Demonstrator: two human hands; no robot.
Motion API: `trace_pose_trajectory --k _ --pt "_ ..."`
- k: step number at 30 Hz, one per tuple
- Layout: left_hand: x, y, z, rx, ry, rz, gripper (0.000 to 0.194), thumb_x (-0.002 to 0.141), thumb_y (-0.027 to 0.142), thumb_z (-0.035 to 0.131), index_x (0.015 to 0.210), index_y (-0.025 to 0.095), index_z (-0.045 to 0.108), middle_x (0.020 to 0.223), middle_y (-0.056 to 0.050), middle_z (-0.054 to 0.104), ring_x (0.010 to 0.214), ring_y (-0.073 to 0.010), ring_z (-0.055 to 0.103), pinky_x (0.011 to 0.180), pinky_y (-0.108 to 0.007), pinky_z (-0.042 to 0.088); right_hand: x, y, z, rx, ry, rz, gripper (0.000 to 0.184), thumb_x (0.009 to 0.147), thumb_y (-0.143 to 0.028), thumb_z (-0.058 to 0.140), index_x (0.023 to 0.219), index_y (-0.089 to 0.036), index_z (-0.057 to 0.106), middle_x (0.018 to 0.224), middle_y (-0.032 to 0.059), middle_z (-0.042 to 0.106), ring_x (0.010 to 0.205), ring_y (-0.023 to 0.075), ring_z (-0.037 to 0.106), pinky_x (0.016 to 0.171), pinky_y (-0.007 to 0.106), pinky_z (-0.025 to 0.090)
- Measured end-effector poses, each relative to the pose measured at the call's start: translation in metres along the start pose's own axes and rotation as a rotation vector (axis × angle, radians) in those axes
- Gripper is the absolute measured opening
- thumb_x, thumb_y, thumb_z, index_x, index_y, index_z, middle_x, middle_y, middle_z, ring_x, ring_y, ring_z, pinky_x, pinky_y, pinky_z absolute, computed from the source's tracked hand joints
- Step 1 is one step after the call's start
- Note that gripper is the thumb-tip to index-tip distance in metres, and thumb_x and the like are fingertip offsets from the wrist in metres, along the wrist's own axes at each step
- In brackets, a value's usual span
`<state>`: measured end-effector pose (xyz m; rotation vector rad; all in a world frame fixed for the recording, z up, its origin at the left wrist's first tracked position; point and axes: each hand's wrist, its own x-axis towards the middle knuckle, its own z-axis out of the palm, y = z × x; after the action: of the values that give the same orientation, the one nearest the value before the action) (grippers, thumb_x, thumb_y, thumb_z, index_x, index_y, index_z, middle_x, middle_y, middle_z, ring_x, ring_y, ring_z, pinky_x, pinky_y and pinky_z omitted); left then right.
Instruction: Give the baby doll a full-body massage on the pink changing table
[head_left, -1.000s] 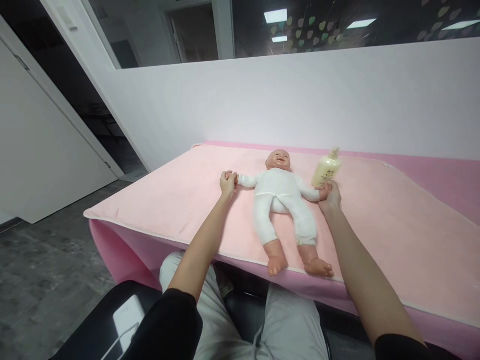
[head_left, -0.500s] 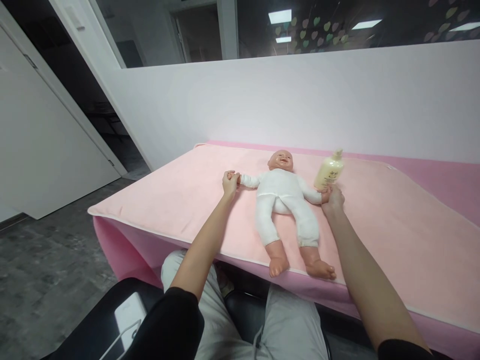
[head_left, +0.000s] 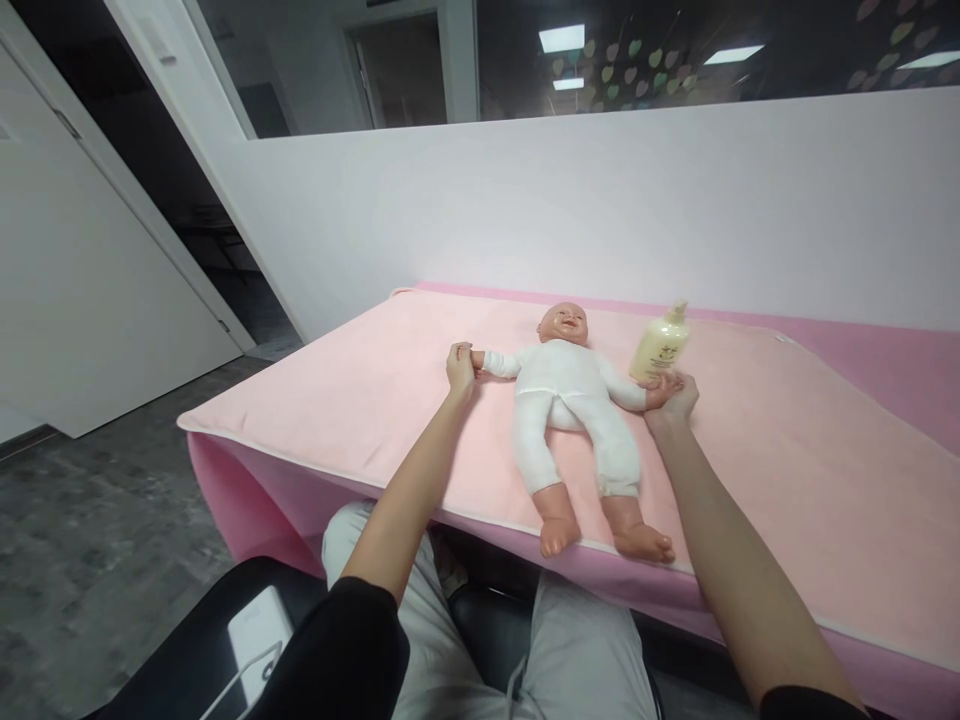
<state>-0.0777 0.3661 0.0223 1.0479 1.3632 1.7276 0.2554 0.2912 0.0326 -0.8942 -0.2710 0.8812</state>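
A baby doll [head_left: 556, 385] with a white cloth body lies on its back, arms stretched out to both sides and feet toward me. My left hand [head_left: 460, 370] is closed around the doll's hand on the left side, hiding most of it. On the other side, my right hand [head_left: 677, 402] holds the doll's other hand, whose small fingers show on top against my palm and fingers. Just behind my right hand stands a pale yellow pump bottle [head_left: 660, 345], slightly tilted in view; whether they touch I cannot tell.
A light pink blanket [head_left: 315, 385] covers the table, with darker pink cloth [head_left: 892, 365] beneath it. Behind rises a white wall [head_left: 600, 200] with a window above. A white power bank [head_left: 259, 635] with a cable rests on a black chair [head_left: 180, 640] at lower left.
My right hand has shifted slightly right and its fingers have loosened, so more of the doll's hand shows. My left fingers have moved a little on the doll's other hand.
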Motion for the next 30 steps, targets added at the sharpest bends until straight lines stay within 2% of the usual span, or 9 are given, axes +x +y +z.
trace_pose_trajectory --k 4,8,16,23,26,30 --pt "-0.001 0.007 0.0 -0.074 -0.034 -0.082 0.042 0.093 0.04 0.026 0.098 0.017 0.06 0.068 -0.001 0.053 0.037 -0.0087 0.046 0.038 -0.021 0.036 -0.001 -0.002 0.003 -0.014 -0.01 0.004 0.013 0.079 -0.02 0.043 0.067 -0.018 0.047 0.057 -0.004 0.048 0.046 0.0087 0.048 0.049 0.023 0.051" --pt "-0.004 0.015 -0.002 -0.169 -0.058 -0.144 0.053 0.094 0.05 0.024 0.108 0.016 0.062 0.081 -0.006 0.059 0.04 -0.0076 0.048 0.04 -0.021 0.038 -0.004 -0.005 0.006 -0.008 -0.06 0.017 0.01 0.078 -0.015 0.042 0.072 -0.017 0.05 0.063 -0.0032 0.053 0.046 0.0076 0.048 0.042 0.019 0.046" --pt "-0.006 0.017 -0.004 -0.198 -0.056 -0.153 0.058 0.094 0.053 0.023 0.112 0.015 0.063 0.078 -0.007 0.06 0.039 -0.0088 0.049 0.04 -0.024 0.04 0.0 -0.003 0.006 0.011 -0.017 0.025 0.005 0.077 -0.014 0.05 0.073 -0.017 0.05 0.059 -0.006 0.05 0.039 0.0042 0.039 0.039 0.016 0.042" --pt "-0.004 0.015 -0.004 -0.207 -0.064 -0.168 0.058 0.093 0.054 0.024 0.114 0.016 0.063 0.076 -0.007 0.062 0.041 -0.0096 0.051 0.042 -0.023 0.04 -0.002 0.001 0.006 -0.035 0.059 -0.015 0.004 0.073 -0.013 0.051 0.076 -0.016 0.053 0.066 -0.0035 0.058 0.049 0.0077 0.052 0.047 0.021 0.052" --pt "-0.004 0.015 -0.004 -0.215 -0.064 -0.178 0.058 0.093 0.055 0.025 0.114 0.016 0.063 0.076 -0.007 0.062 0.041 -0.0091 0.05 0.041 -0.022 0.04 -0.003 0.001 0.004 -0.018 0.031 -0.017 0.003 0.074 -0.019 0.051 0.074 -0.016 0.052 0.069 -0.0017 0.059 0.054 0.0089 0.055 0.051 0.022 0.053" --pt "-0.004 0.016 -0.003 -0.246 -0.051 -0.202 0.055 0.093 0.054 0.028 0.119 0.019 0.061 0.087 -0.008 0.062 0.041 -0.0079 0.05 0.04 -0.022 0.039 0.0 0.001 -0.003 0.089 -0.037 -0.022 0.024 0.082 -0.04 0.043 0.073 -0.018 0.049 0.075 0.0016 0.059 0.06 0.0124 0.058 0.056 0.029 0.055"
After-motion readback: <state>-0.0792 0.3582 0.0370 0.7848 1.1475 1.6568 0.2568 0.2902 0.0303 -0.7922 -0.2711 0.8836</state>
